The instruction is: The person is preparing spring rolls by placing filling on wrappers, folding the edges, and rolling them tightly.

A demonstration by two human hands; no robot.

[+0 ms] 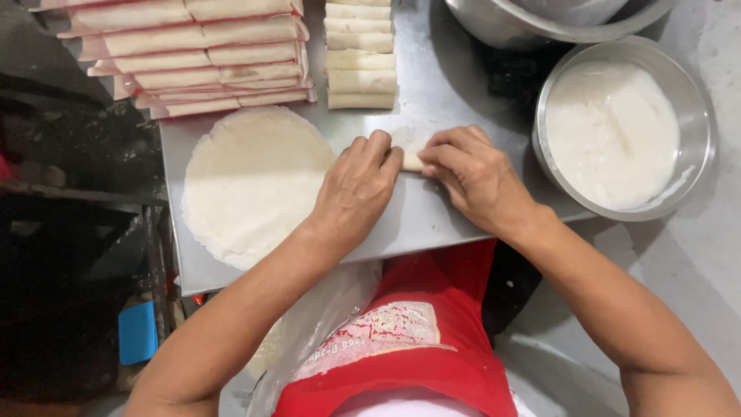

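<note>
My left hand (359, 181) and my right hand (471, 174) sit close together on the metal tray (432, 216), fingertips almost meeting, both pressed down on a small pale roll (409, 147) of wrapper. The fingers of each hand curl over the roll from either end, so only its middle shows between them. The roll lies flat on the tray, just in front of my hands and near the tray's centre.

Just left of my left hand lies a round stack of thin white wrappers (255, 181), flat on the tray, with its near edge reaching towards the tray's rim. Beyond my hands, a row of finished rolls (360, 58) is lined up side by side, running away from me. To the left of that row, flat packets with pink edges (201, 54) are piled up at the tray's far corner.

To the right of my right hand, just off the tray, stands a steel bowl (698, 108) filled with a white paste (610, 131). Behind it is part of a larger steel basin (509, 27). Below my arms my red shirt (440, 340) shows, with a clear plastic bag (309, 332) beside it and a blue object (137, 332) lower left in the dark.
</note>
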